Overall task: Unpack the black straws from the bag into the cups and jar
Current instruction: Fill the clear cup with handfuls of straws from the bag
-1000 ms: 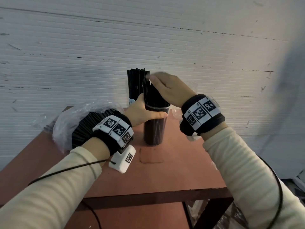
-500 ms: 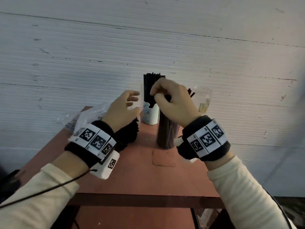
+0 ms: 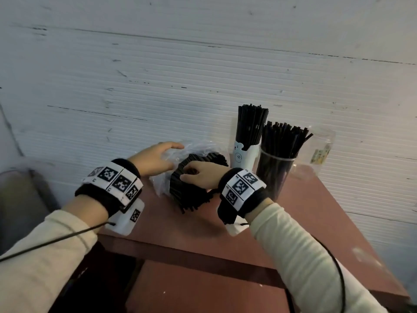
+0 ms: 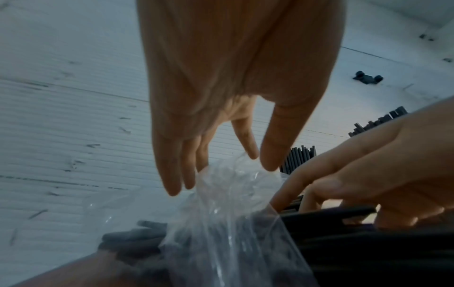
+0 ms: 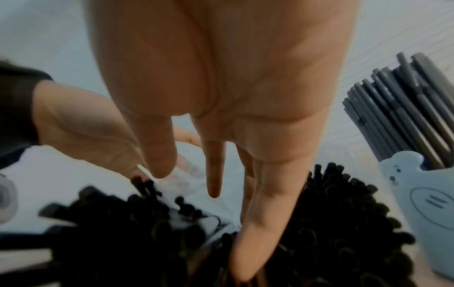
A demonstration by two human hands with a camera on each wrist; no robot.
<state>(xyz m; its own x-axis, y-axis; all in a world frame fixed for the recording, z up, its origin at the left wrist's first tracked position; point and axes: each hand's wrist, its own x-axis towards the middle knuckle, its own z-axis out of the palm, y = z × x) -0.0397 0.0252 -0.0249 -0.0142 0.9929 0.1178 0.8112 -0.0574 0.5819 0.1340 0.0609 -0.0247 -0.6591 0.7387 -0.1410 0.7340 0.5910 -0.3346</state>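
Two cups [image 3: 275, 168] stand full, the jar [image 3: 321, 147] looks nearly empty, and the right hand [image 3: 204, 176] reaches, fingers extended, into the bag's [image 3: 167, 177] remaining straws [image 3: 191, 195]

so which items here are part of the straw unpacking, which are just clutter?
Job:
- bag of black straws
- white bear cup, filled
- clear cup, filled
- jar
- left hand, right hand

Not part:
- table
- wall
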